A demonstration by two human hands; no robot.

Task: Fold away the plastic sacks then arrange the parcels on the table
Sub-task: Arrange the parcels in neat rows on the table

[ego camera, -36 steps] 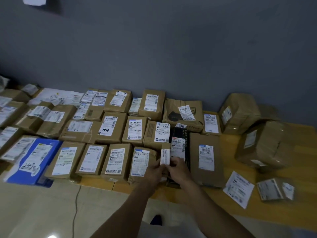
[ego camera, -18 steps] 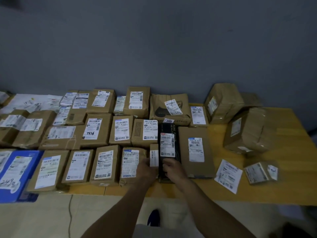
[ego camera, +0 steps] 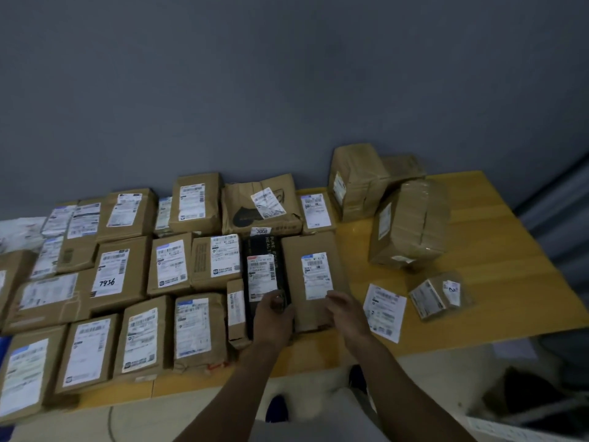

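Left hand [ego camera: 273,314] grips the near end of the black parcel [ego camera: 264,269]; right hand [ego camera: 345,309] lies open-fingered on the brown parcel [ego camera: 314,250] touching it. Squaring both near edges with the row on the surface [ego camera: 478,250] would make a tidy grid.

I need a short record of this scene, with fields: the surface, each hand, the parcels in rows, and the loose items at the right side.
surface: wooden table
left hand: on the near end of the black parcel; grip unclear
right hand: open, fingers reach onto the near end of the tall brown parcel beside it
rows: labelled brown parcels, labels up, packed left of the hands
loose at right: white labelled sheet; clear-wrapped packet; near taped box; far taped box
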